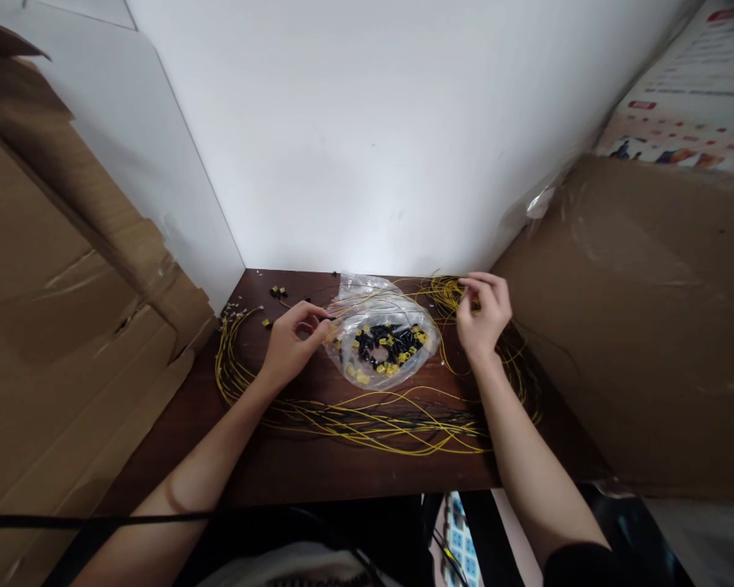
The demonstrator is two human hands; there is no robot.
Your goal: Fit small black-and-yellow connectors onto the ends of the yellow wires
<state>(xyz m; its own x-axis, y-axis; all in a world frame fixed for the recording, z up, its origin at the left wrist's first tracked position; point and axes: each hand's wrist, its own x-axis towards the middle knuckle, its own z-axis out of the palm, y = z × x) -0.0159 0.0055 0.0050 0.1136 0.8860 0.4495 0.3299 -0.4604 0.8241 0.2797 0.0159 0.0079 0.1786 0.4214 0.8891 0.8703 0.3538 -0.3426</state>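
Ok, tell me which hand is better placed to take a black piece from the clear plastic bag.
Probably the left hand: it is close beside the clear plastic bag with the black pieces, while the right hand is farther off, by the bunched yellow wires.

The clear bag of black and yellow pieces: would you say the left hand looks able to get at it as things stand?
Probably yes: the left hand is right beside the clear bag, with only a few thin yellow wires crossing the bag's far part. That hand may be pinching something small.
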